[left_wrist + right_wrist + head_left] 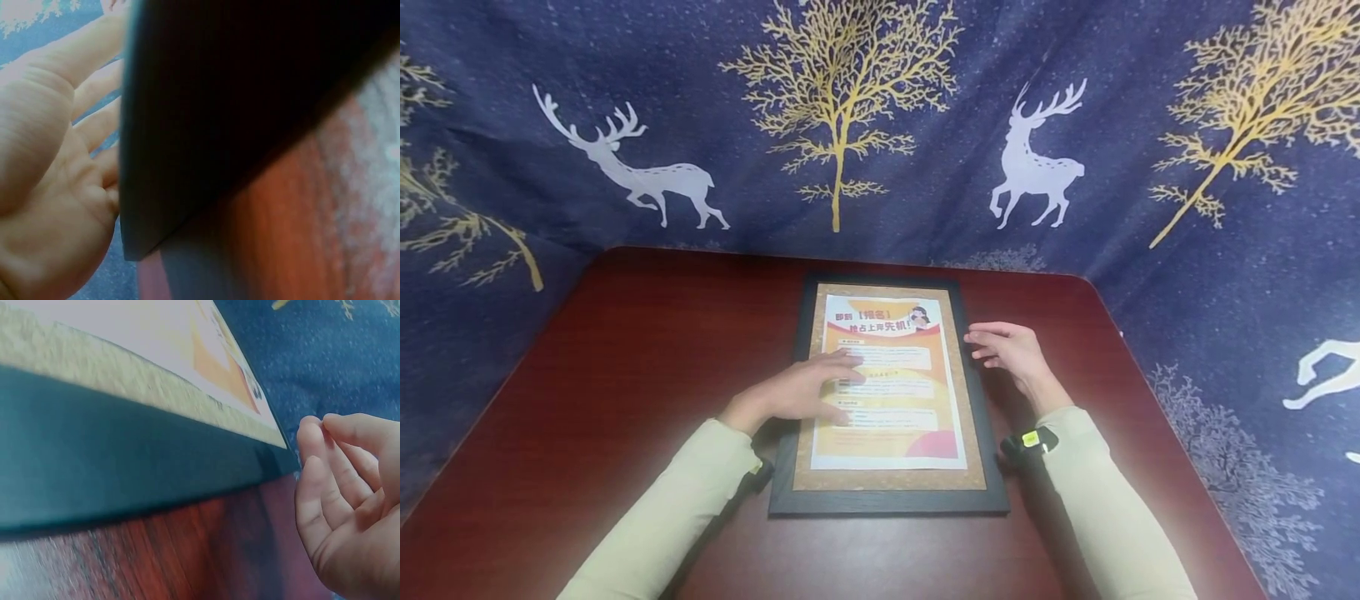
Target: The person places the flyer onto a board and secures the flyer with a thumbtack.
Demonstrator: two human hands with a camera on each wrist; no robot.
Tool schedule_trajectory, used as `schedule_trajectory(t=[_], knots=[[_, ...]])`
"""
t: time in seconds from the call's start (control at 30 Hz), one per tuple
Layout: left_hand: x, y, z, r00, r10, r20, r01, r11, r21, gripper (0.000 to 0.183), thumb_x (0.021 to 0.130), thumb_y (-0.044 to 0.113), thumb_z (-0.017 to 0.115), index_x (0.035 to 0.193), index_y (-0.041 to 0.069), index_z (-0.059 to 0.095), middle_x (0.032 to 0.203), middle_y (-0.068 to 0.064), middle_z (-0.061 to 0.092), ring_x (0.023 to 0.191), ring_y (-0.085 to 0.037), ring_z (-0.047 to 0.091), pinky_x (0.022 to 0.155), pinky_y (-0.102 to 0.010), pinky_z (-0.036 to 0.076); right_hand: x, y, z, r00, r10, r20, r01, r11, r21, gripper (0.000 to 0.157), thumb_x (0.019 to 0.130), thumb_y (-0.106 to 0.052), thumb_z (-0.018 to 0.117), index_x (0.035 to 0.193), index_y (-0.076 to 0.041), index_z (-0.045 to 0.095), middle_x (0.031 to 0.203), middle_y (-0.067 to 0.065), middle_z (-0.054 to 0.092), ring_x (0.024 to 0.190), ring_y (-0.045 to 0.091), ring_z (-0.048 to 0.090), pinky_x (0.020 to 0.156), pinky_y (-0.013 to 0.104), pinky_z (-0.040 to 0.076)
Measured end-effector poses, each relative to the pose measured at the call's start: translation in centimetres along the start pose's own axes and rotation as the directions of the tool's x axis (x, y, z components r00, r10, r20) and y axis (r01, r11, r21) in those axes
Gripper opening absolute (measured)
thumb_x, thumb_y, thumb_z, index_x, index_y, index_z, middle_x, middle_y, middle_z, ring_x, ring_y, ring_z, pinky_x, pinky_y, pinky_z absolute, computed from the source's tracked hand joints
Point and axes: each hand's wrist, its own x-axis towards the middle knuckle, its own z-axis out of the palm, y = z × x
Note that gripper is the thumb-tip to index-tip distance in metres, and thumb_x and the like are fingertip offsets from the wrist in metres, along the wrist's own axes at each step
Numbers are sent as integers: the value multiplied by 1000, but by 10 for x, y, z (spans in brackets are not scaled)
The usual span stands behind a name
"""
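A dark-framed cork board (pixel 887 481) lies on the table with an orange and white printed poster (pixel 895 442) on its cork. My left hand (pixel 808 385) is over the poster's left side, fingers spread and fairly straight. In the left wrist view, the frame's dark side (pixel 181 112) hides the fingertips of that hand (pixel 56 156); whether they touch the paper I cannot tell. Just off the frame's right edge is my right hand (pixel 1009 350). Seen from the right wrist, the right hand (pixel 356 494) has loosely bent fingers, thumb tip close to a fingertip, with nothing visible between them.
The board rests on a dark red wooden table (pixel 625 375). Behind the table and along its sides hangs a blue cloth (pixel 917 167) printed with white deer and golden trees. Each wrist wears a small dark device, the right device (pixel 1028 446) bearing a yellow label.
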Motion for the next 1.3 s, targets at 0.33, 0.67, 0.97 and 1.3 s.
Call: schedule_trajectory(t=[0.33,0.67,0.97,1.3], knots=[[-1,1,1,1000,-10,-6,10,1000,-6,63,82,31,84,138,15,61,159,-2,38,152,-28,18,121,-52,15,-2,-5,19,998,-56,2,56,998,-17,34,93,-8,70,123,8,66,107,18,74,69,13,72,57,24,56],[-1,2,1,1000,-16,0,16,1000,-9,64,82,34,84,139,16,61,160,-1,37,152,-28,17,121,-53,14,1,-1,35,998,-60,-34,60,998,0,31,93,-5,68,121,8,65,91,9,76,60,12,67,53,24,55],[0,1,2,1000,-25,-2,25,1000,-12,64,81,33,84,139,17,61,160,0,37,152,-27,17,121,-54,14,4,-5,46,996,-83,-29,84,996,13,24,92,-1,68,114,8,66,99,23,73,59,13,65,54,25,55],[0,0,2,1000,-17,-2,17,1000,-17,64,82,34,84,139,16,61,159,-1,37,152,-27,17,121,-53,15,7,-13,60,996,-87,15,87,996,-24,27,91,-5,71,115,7,70,91,14,75,61,14,66,54,25,53]])
